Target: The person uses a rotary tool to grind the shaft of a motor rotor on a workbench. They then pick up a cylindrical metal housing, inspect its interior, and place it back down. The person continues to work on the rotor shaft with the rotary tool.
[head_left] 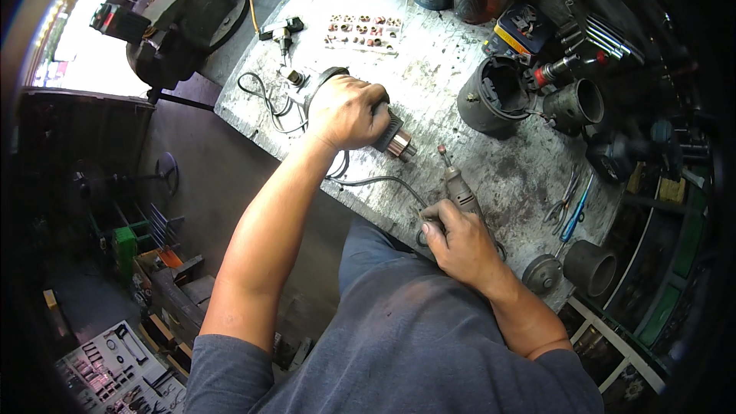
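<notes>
Armature (399,142): in the left hand (350,113), its copper end pointing toward the right hand (464,245).
Left hand: closed around the armature, hiding its middle.
Right hand: fingers curled at the back of a grey rotary tool (462,190); I cannot tell if it grips.
Bench (429,96): pale, stained, beyond the body.
Room: workshop, grey floor (207,161) left of the left hand.
Between hands: a dark cord (379,179) crosses the bench.
Beyond left hand: rows of bits (362,29).
Right of right hand: pliers (563,198), blue screwdriver (574,219); farther ahead, a black can (479,110).

Armature (397,142) left of rotary tool (461,190), screwdriver (574,220) right of both
</notes>
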The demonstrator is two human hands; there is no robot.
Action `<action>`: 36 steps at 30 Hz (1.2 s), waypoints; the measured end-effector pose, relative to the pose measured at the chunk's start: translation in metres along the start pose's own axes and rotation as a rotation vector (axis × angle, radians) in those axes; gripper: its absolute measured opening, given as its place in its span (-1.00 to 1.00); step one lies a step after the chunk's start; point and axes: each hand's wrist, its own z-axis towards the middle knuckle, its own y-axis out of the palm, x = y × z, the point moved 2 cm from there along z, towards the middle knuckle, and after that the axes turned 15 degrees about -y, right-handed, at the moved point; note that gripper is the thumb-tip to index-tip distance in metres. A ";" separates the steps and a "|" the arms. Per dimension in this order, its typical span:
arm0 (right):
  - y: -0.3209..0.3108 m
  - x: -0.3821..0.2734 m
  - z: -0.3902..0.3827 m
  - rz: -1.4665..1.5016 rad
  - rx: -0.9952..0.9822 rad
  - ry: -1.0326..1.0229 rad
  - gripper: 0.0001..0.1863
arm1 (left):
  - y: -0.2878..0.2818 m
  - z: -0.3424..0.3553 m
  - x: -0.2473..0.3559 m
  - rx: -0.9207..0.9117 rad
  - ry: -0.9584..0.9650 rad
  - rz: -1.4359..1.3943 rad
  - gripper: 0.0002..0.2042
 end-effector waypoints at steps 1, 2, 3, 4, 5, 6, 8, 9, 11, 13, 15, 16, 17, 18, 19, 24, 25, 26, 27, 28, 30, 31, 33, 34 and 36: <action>0.001 0.000 0.002 -0.015 0.003 -0.015 -0.76 | 0.001 -0.001 -0.001 0.018 0.015 -0.012 -0.86; 0.001 0.001 0.003 -0.024 0.012 -0.032 -0.76 | 0.002 -0.002 -0.002 0.038 0.028 -0.021 -0.86; 0.002 0.002 0.005 -0.027 -0.001 -0.004 -0.76 | 0.003 -0.004 -0.003 0.052 0.037 -0.034 -0.87; 0.002 0.002 0.006 -0.025 -0.007 0.020 -0.75 | 0.003 -0.005 -0.004 0.068 0.051 -0.028 -0.87; 0.002 0.003 0.008 -0.025 -0.013 0.043 -0.75 | 0.004 -0.006 -0.004 0.080 0.060 -0.025 -0.87; 0.002 0.004 0.010 -0.019 -0.015 0.064 -0.75 | 0.005 -0.007 -0.004 0.095 0.067 -0.020 -0.86; 0.002 0.005 0.016 -0.003 -0.007 0.088 -0.76 | 0.003 -0.010 -0.004 0.209 0.161 -0.067 -0.89; 0.001 0.006 0.020 -0.029 -0.008 0.069 -0.75 | 0.003 -0.012 -0.004 0.267 0.206 -0.087 -0.89; 0.001 0.007 0.028 -0.067 0.007 0.018 -0.75 | 0.002 -0.015 -0.004 0.304 0.262 -0.098 -0.81; -0.002 0.010 0.035 -0.037 -0.006 0.028 -0.75 | 0.003 -0.018 -0.007 0.293 0.259 -0.107 -0.74; -0.004 0.013 0.041 -0.022 -0.025 0.059 -0.75 | 0.003 -0.019 -0.008 0.299 0.254 -0.114 -0.72; -0.006 0.015 0.045 -0.022 -0.035 0.072 -0.76 | 0.003 -0.018 -0.010 0.306 0.251 -0.123 -0.71; -0.006 0.016 0.048 -0.013 -0.041 0.093 -0.76 | 0.003 -0.018 -0.011 0.310 0.249 -0.132 -0.71; -0.007 0.017 0.051 -0.026 -0.041 0.080 -0.76 | 0.002 -0.018 -0.011 0.304 0.246 -0.138 -0.71; -0.007 0.018 0.054 -0.029 -0.035 0.075 -0.77 | 0.002 -0.019 -0.011 0.309 0.247 -0.133 -0.71; -0.006 0.022 0.063 -0.023 -0.042 0.079 -0.77 | 0.000 -0.019 -0.011 0.303 0.234 -0.115 -0.72; -0.006 0.022 0.064 -0.009 -0.049 0.083 -0.77 | 0.001 -0.019 -0.011 0.300 0.231 -0.118 -0.72; -0.005 0.024 0.064 0.023 -0.055 0.110 -0.77 | 0.001 -0.019 -0.011 0.297 0.228 -0.116 -0.71; -0.005 0.023 0.064 -0.006 -0.054 0.076 -0.77 | 0.001 -0.019 -0.012 0.292 0.223 -0.122 -0.71; -0.005 0.023 0.064 -0.017 -0.051 0.066 -0.77 | 0.001 -0.018 -0.012 0.286 0.220 -0.128 -0.70; -0.006 0.021 0.061 -0.023 -0.039 0.049 -0.77 | 0.001 -0.017 -0.012 0.271 0.215 -0.129 -0.70; -0.007 0.019 0.059 -0.019 -0.027 0.038 -0.76 | 0.001 -0.017 -0.012 0.262 0.216 -0.122 -0.69; -0.010 0.013 0.052 -0.024 -0.019 0.054 -0.76 | 0.000 -0.014 -0.010 0.238 0.227 -0.108 -0.67; -0.013 0.010 0.047 -0.034 -0.026 0.081 -0.76 | -0.001 -0.013 -0.008 0.214 0.240 -0.079 -0.67; -0.020 0.004 0.037 -0.027 0.028 0.087 -0.76 | -0.006 -0.010 -0.004 0.172 0.276 -0.050 -0.65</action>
